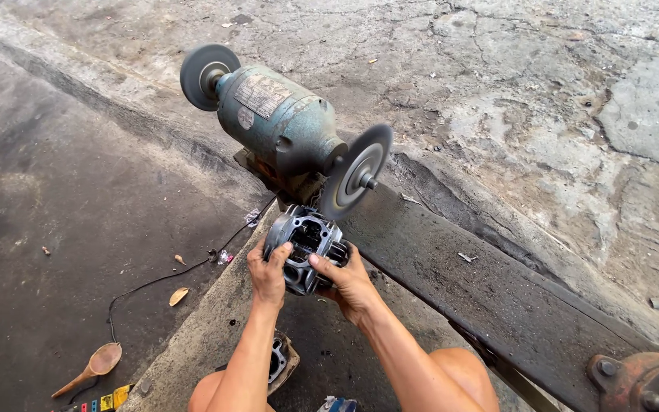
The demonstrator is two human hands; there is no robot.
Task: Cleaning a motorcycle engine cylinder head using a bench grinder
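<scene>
Both my hands grip a grey metal engine part (308, 235) with ports and fins, held just under the near wheel (356, 172) of a bench grinder (276, 122). My left hand (268, 271) clasps its left side, thumb on top. My right hand (348, 281) holds its lower right side. The part's top edge sits close to the wheel; whether they touch is unclear. The grinder is green-grey, with a second wheel (207, 75) at its far end.
The grinder stands on a dark plank (490, 282) over cracked concrete. A black cord (162, 278) trails left. A wooden spoon (93, 366) lies lower left. Another metal part (280, 358) sits between my knees. A rusty fitting (642, 378) is at lower right.
</scene>
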